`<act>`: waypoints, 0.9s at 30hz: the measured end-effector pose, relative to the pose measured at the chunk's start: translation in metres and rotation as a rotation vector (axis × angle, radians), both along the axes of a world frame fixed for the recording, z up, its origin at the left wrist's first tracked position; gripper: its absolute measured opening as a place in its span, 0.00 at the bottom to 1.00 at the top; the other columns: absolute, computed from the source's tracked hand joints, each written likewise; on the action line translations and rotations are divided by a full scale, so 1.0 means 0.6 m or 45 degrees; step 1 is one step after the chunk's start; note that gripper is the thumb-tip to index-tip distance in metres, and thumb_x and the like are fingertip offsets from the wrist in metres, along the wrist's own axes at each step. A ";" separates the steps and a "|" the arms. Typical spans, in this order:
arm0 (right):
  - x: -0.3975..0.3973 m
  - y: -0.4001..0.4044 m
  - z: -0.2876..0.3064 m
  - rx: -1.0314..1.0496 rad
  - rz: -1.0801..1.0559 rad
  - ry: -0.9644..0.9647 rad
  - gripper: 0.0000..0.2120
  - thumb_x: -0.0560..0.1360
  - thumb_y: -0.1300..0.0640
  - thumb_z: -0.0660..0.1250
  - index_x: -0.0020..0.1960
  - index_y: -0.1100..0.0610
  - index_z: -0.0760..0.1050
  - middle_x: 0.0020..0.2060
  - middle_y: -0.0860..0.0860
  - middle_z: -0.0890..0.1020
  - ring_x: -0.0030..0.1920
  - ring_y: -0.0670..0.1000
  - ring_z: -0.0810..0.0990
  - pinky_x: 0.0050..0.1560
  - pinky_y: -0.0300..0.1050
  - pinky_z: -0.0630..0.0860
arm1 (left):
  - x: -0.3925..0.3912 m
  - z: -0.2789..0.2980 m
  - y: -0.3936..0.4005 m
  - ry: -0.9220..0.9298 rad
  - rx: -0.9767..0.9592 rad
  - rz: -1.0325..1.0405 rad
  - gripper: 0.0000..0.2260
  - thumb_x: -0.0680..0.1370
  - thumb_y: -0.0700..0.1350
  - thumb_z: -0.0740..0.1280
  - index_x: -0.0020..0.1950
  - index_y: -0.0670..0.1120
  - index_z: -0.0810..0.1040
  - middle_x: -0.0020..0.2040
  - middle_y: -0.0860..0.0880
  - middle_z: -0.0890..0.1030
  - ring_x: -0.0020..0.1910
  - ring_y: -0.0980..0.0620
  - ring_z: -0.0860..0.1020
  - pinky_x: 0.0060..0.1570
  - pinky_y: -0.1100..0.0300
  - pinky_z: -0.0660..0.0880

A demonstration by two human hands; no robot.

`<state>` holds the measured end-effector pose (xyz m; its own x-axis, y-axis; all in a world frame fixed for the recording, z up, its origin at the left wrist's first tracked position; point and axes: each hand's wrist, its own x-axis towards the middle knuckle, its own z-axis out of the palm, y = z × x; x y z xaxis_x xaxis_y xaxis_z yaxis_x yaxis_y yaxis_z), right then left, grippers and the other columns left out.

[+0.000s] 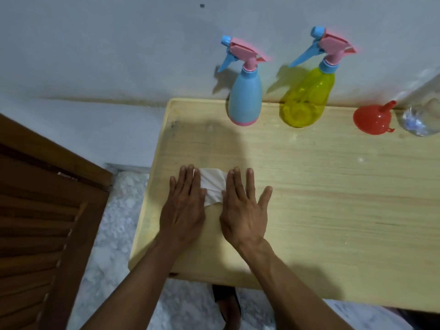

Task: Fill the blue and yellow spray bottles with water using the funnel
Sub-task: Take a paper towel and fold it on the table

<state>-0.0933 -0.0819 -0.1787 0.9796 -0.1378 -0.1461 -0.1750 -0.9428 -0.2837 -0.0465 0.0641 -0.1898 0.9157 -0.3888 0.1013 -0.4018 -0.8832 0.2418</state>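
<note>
tabletop of pale wood is taking up most of the view, running from 6 o'clock to 3 o'clock and meeting the wall at 12. both hands are lying flat on it near the 7 o'clock corner, fingers straight: the left hand and the right hand are pressing on either side of a crumpled white tissue, each grip released, curling round nothing. blue spray bottle is standing upright at 12 o'clock against the wall, its trigger head screwed on; the yellow spray bottle is standing just beside it toward 1 o'clock, also capped. a clear water bottle is sitting at 2 o'clock, cut by the frame edge. the red funnel is lying on its side between the yellow bottle and that clear one.

filling looks not yet begun. the next move is probably calling for leaving the tissue, reaching to 12 o'clock, and unscrewing a trigger head so the funnel can seat in the neck.
</note>
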 end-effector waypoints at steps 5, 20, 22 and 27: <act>-0.031 -0.024 0.003 -0.037 -0.036 -0.006 0.30 0.77 0.58 0.53 0.79 0.59 0.61 0.79 0.53 0.64 0.81 0.62 0.55 0.69 0.78 0.58 | -0.036 -0.003 -0.021 0.003 0.014 -0.002 0.24 0.83 0.45 0.51 0.76 0.33 0.63 0.76 0.35 0.65 0.77 0.38 0.61 0.74 0.39 0.57; -0.105 -0.218 0.004 -0.018 -0.176 0.081 0.28 0.84 0.55 0.48 0.83 0.55 0.46 0.82 0.48 0.49 0.81 0.59 0.39 0.74 0.75 0.43 | -0.096 -0.006 -0.223 0.024 -0.001 -0.105 0.25 0.83 0.47 0.50 0.76 0.35 0.63 0.76 0.37 0.65 0.77 0.38 0.61 0.74 0.40 0.54; -0.116 -0.247 0.009 -0.004 -0.212 0.092 0.27 0.86 0.53 0.43 0.82 0.53 0.40 0.82 0.46 0.43 0.80 0.56 0.32 0.75 0.72 0.38 | -0.103 -0.007 -0.254 0.028 0.015 -0.131 0.25 0.83 0.47 0.50 0.77 0.35 0.62 0.76 0.37 0.65 0.77 0.39 0.61 0.74 0.40 0.54; -0.143 -0.322 0.020 0.023 -0.299 0.109 0.26 0.86 0.49 0.39 0.82 0.51 0.39 0.82 0.44 0.40 0.80 0.54 0.30 0.76 0.70 0.35 | -0.119 -0.006 -0.333 0.033 0.032 -0.200 0.25 0.82 0.46 0.48 0.77 0.35 0.62 0.77 0.37 0.64 0.78 0.39 0.59 0.74 0.41 0.54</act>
